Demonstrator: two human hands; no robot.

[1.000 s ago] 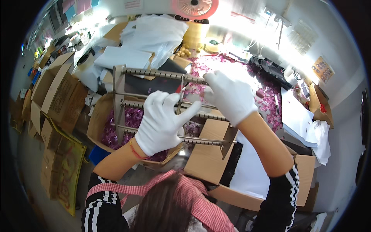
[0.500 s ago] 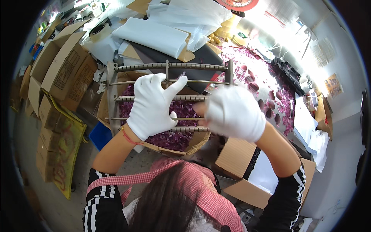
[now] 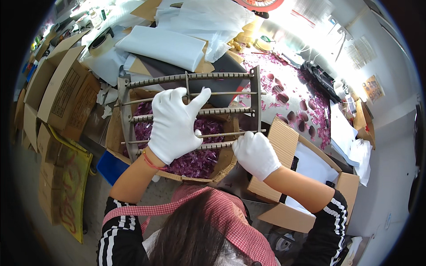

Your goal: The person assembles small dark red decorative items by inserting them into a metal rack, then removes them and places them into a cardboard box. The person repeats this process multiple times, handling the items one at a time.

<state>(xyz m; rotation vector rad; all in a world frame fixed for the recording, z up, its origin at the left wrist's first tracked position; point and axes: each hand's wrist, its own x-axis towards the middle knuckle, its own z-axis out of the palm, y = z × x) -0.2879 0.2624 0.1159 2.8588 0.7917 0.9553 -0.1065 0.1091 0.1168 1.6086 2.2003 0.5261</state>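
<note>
A metal rack [image 3: 256,99] with notched crossbars and thin rods lies over a carton of purple-pink shiny plastic pieces [image 3: 186,165]. My left hand [image 3: 174,126], in a white glove, rests over the rack's middle with thumb and one finger spread apart. A tiny shiny bit shows at that fingertip; whether it is held is unclear. My right hand [image 3: 255,154], gloved too, is closed at the rack's lower right corner, beside a rod end. Its curled fingers hide the bottom bar's end and whatever is inside them.
Dark lenses [image 3: 290,116] and pink pieces are scattered on the table to the right. An open carton [image 3: 306,213] with white sheets stands near my right arm. Larger cartons [image 3: 60,88] and a blue bin [image 3: 111,166] are at left. White sheets [image 3: 162,46] lie behind the rack.
My right hand, blurred before over the rack's right side, has come down and nearer to the lower right corner. My left hand keeps its pose on the rack. The whole view has shifted slightly.
</note>
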